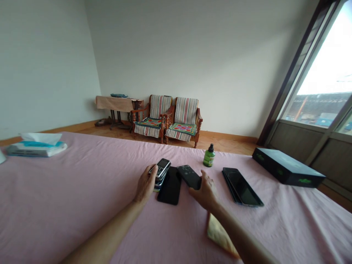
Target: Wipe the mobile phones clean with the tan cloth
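Two forearms slant in from the bottom edge over a pink cloth (90,190), meeting near the centre of the frame. The left hand (145,184) closes around a stack of keypad phones (162,169), thumb across its top. At centre right, the right hand (205,189) pinches a dark phone (189,176) by its near end, thumb below and fingers curled over the far side. Between them lies a flat black phone (170,186). A green bottle (209,157), black-capped, stands above right; its fill is unclear. At far left, white tissue pokes from a tissue pack (38,148). The black box (287,167) at right is closed, contents hidden.
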{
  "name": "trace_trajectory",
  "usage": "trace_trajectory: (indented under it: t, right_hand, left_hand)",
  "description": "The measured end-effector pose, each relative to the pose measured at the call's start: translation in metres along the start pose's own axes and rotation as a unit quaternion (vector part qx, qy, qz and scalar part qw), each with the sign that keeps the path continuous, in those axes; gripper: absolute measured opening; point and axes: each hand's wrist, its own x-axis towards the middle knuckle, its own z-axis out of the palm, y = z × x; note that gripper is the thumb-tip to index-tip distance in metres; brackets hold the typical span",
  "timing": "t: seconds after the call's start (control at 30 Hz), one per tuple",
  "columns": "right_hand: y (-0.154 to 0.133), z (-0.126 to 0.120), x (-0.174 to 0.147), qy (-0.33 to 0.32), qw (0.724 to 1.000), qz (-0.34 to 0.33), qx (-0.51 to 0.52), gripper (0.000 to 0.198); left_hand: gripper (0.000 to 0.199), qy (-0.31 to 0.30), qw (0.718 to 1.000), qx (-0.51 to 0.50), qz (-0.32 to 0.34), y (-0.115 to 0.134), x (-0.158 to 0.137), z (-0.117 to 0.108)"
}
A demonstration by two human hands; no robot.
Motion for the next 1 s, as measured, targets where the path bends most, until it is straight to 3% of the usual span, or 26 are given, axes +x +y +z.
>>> trace_trajectory:
  t: [0.23, 0.53, 1.0]
  right_hand:
    - [-0.023, 0.014, -0.006, 0.008, 1.000, -0.009, 0.012, 0.079]
    - [-0.018, 0.029, -0.020, -0.007, 0.990, -0.035, 0.137, 0.057]
    - [-0.020, 0.024, -0.026, -0.066, 0.967, -0.126, 0.213, 0.045]
  left_hand:
    - [0.050, -0.006, 1.000, -0.004, -0.003, -0.003, 0.001, 0.001]
    - [0.046, -0.002, 1.000, -0.001, 0.004, 0.000, -0.001, 0.001]
    - [0.048, 0.003, 1.000, 0.012, 0.006, 0.003, -0.001, 0.001]
